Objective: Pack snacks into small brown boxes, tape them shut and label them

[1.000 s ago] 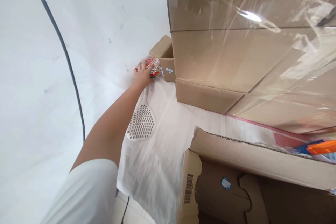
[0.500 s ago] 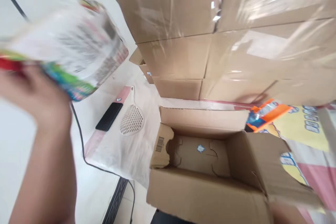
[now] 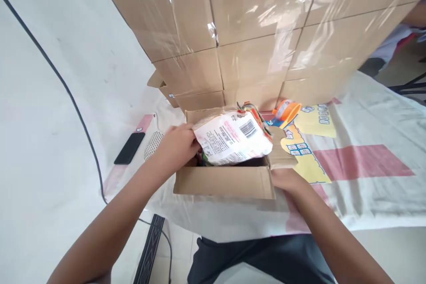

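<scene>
A white printed plastic packet (image 3: 233, 137) with a barcode and crinkled top lies tilted in the mouth of an open cardboard box (image 3: 224, 182). My left hand (image 3: 179, 146) is closed on the packet's left end, over the box's left side. Its fingertips are partly hidden by the packet and box. My right hand (image 3: 282, 178) rests against the box's right side, beneath the raised right flap (image 3: 282, 148). That flap and the box wall hide its fingers. The packet covers most of the box's inside.
A taped cardboard panel (image 3: 256, 49) stands behind the box. On the cloth-covered table (image 3: 359, 199) lie a black phone (image 3: 129, 148), a white perforated scoop (image 3: 153, 144), an orange-and-blue object (image 3: 286, 112) and yellow paper cutouts (image 3: 314, 122). A black cable (image 3: 71, 97) hangs along the left wall.
My left hand has brought the packet from the upper left, rightward and down into the box's opening. My right hand stays at the box's right side. The view has pulled back.
</scene>
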A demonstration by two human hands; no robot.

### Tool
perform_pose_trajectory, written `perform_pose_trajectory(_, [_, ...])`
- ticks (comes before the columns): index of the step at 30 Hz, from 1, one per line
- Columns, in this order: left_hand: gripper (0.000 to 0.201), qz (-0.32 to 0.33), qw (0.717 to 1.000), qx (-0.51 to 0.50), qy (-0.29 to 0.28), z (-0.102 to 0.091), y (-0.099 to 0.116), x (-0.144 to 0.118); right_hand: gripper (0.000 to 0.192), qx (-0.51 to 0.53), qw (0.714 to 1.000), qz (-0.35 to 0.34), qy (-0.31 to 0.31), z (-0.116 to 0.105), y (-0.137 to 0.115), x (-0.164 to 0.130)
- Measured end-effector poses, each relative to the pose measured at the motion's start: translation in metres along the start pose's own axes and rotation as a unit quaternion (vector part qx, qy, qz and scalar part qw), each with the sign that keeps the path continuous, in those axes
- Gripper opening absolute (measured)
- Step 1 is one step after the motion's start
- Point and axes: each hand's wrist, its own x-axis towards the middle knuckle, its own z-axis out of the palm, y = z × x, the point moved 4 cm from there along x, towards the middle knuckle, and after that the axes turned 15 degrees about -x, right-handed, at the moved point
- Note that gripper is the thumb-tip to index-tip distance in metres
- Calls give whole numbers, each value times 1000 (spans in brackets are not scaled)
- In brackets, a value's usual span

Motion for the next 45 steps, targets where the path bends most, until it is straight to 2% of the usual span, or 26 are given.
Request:
perform_pose_trajectory(1, [25,3,996,86,18,-6,0,-2,40,21,999,-21,-15,2,-2,2])
perform_pose_trajectory(3, [26,6,982,183,38,-9,-1,-5,36,47,997,-47,-33,6,-5,5])
perform_pose_trajectory(5, [28,18,976,218,14,-1,-2,-7,34,43,996,-71,-27,8,-8,6])
perform_pose_trajectory(7, [27,39,973,228,-21,7,-3,-7,41,34,994,-99,-7,7,-12,8])
perform_pose_trajectory(9, [29,47,979,197,-33,6,-7,-8,63,28,992,-116,29,4,-12,8])
perform_pose_trajectory(11, [41,52,990,132,-3,-3,-13,-13,84,25,990,-120,73,-2,-9,6])
perform_pose_trajectory(12, [47,56,994,96,19,-8,-18,-17,86,29,988,-122,87,-4,-8,5])
perform_pose_trajectory(14, [52,63,997,23,38,-8,-31,-28,74,59,985,-131,95,-9,-7,4])
perform_pose_trajectory(17, [64,81,989,-120,2,15,-52,-46,54,94,983,-121,97,-14,-13,9])
perform_pose_trajectory(20, [108,159,965,-209,-5,41,-65,-65,20,121,983,-70,115,-15,-22,22])
perform_pose_trajectory(21, [122,184,960,-210,-1,47,-67,-71,16,151,980,-56,120,-13,-24,26])
perform_pose_trajectory(22, [126,196,959,-203,8,51,-69,-75,24,189,973,-49,126,-12,-26,29])
perform_pose_trajectory(24, [107,177,966,-182,51,52,-70,-79,50,248,958,-58,135,-9,-28,34])
perform_pose_trajectory(26, [81,130,969,-178,108,47,-69,-76,61,248,956,-78,135,-8,-28,36])
perform_pose_trajectory(27, [75,112,968,-181,134,44,-67,-73,58,238,958,-86,135,-9,-27,37])
perform_pose_trajectory(30, [76,100,957,-193,192,40,-57,-63,40,222,961,-91,136,-14,-20,38])
perform_pose_trajectory(32, [69,91,939,-226,243,43,-52,-57,38,231,959,-85,138,-17,-16,38])
perform_pose_trajectory(36, [56,-19,888,-310,339,54,-51,-49,39,257,954,-78,134,-13,-17,33])
perform_pose_trajectory(38, [53,-36,880,-278,384,54,-44,-50,39,257,953,-71,142,-11,-19,29])
perform_pose_trajectory(39, [47,-10,883,-244,400,52,-37,-52,38,253,954,-61,149,-12,-18,27])
perform_pose_trajectory(40, [40,37,893,-203,400,51,-27,-53,37,246,954,-43,165,-15,-15,24])
perform_pose_trajectory(42, [37,142,922,-115,341,54,-6,-57,34,224,948,25,225,-28,0,17])
perform_pose_trajectory(44, [52,212,942,-43,258,65,11,-61,26,176,930,118,301,-52,23,7])
perform_pose_trajectory(45, [61,220,946,-17,236,70,17,-63,23,139,920,162,328,-65,36,3])
